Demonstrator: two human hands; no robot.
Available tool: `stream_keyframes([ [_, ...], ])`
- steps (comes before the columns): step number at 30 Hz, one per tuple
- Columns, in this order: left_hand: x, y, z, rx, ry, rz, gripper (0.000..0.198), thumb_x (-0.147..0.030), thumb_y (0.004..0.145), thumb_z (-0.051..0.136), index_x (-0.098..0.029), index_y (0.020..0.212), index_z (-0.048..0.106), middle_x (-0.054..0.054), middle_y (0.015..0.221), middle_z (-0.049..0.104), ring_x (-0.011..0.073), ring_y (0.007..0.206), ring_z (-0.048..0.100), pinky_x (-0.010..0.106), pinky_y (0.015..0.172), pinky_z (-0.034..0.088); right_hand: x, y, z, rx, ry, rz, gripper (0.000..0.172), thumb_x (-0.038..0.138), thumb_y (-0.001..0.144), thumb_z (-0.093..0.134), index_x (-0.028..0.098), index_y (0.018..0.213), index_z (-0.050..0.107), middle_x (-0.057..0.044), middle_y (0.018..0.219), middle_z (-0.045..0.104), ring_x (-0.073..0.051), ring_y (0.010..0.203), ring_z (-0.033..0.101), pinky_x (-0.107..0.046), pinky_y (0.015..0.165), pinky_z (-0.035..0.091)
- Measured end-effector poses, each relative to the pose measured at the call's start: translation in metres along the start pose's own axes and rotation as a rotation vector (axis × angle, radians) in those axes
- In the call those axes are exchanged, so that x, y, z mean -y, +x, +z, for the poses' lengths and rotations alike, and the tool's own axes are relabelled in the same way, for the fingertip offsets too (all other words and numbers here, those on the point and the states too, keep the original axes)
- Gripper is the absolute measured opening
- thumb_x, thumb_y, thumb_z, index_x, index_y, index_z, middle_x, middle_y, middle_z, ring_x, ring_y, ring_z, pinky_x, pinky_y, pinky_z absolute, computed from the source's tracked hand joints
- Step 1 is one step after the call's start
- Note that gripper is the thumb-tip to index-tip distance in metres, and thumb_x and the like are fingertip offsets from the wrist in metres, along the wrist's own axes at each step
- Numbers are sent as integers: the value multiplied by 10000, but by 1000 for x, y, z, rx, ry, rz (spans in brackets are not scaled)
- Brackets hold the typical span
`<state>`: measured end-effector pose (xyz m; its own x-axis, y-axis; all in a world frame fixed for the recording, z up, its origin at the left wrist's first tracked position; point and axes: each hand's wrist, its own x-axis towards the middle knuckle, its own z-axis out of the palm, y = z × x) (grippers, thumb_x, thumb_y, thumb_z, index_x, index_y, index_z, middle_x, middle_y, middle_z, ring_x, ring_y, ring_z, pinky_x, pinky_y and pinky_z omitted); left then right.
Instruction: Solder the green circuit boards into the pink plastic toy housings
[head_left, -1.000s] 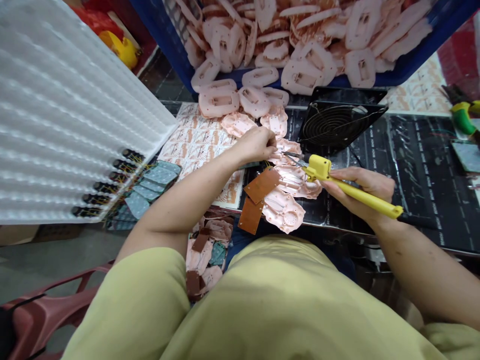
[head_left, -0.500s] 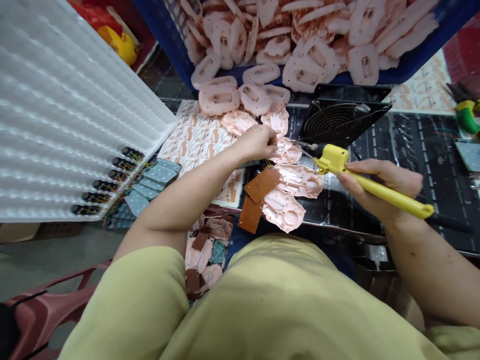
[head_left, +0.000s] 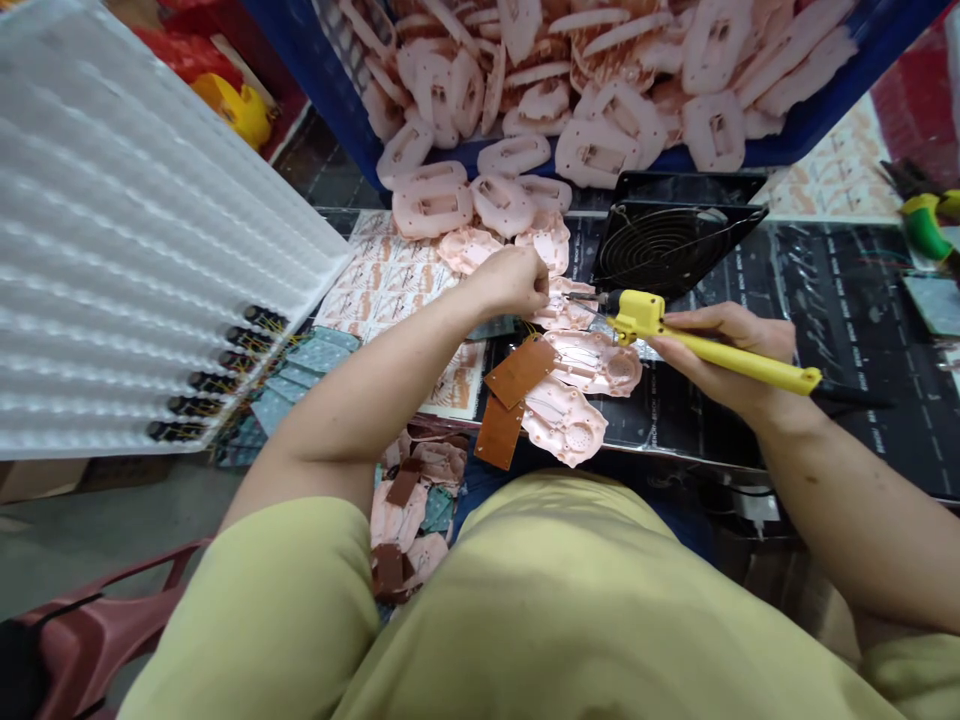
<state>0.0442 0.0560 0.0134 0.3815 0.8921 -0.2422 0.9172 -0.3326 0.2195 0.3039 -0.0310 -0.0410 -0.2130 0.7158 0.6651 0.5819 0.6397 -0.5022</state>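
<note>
The left hand [head_left: 510,283] is curled closed, fingertips down on the edge of a pink moulded plastic piece [head_left: 564,310] lying on a black work mat [head_left: 847,300]. It looks pinched there, but the exact grip is partly hidden by the fingers. The right hand [head_left: 731,345] is clenched around a yellow soldering iron [head_left: 739,360], held like a pen, with its metal tip [head_left: 581,298] pointing at the same pink piece, right by the left fingertips. Whether the tip touches is too small to tell.

Just below are two more pink pieces, one at [head_left: 592,362] and one at [head_left: 564,420], with two brown circuit boards [head_left: 520,372] resting beside and partly on them. Thin wires show near the left hand. A black fan [head_left: 664,250] stands just behind the work spot, and more pink pieces lie in a row toward a blue crate [head_left: 825,125] heaped with them. Printed paper sheets [head_left: 382,280] lie under the left forearm's side of the mat. To the left is a white ribbed tray [head_left: 150,230] with black wired parts [head_left: 247,350] along its edge, beside grey-green keypads [head_left: 315,355]. Green-handled pliers [head_left: 926,230] sit far right. More pink pieces and boards [head_left: 397,520] lie on the person's lap.
</note>
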Motion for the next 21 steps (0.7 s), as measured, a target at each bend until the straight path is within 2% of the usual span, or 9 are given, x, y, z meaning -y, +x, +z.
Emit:
stream_keyframes([
  [3, -6, 3, -6, 47, 59, -26, 204, -136, 664, 680, -147, 835, 790, 56, 749, 728, 220, 826, 676, 282, 780, 470, -3, 0, 0, 15, 9, 18, 175, 439, 848, 753, 275, 869, 698, 14, 809, 734, -159, 572, 670, -273, 522, 560],
  [9, -14, 5, -15, 142, 106, -68, 272, -135, 648, 686, -135, 899, 791, 59, 803, 738, 223, 902, 657, 269, 818, 461, -4, 5, 1, 22, 92, -56, 175, 366, 819, 793, 232, 901, 716, -4, 840, 741, -156, 642, 698, -249, 566, 579],
  [15, -12, 9, -13, 140, 102, -59, 237, -116, 635, 676, -129, 847, 780, 70, 780, 722, 234, 879, 658, 289, 805, 474, -6, 8, -3, 81, 74, -83, 141, 371, 834, 778, 263, 895, 711, 6, 855, 743, -182, 685, 713, -292, 605, 608],
  [21, -1, 18, -3, 75, -7, 6, 198, -82, 580, 696, -146, 758, 753, 57, 694, 684, 265, 929, 647, 317, 839, 479, 2, 0, -21, -102, -87, -37, 189, 323, 809, 802, 268, 960, 702, -25, 881, 743, -208, 683, 709, -321, 563, 582],
])
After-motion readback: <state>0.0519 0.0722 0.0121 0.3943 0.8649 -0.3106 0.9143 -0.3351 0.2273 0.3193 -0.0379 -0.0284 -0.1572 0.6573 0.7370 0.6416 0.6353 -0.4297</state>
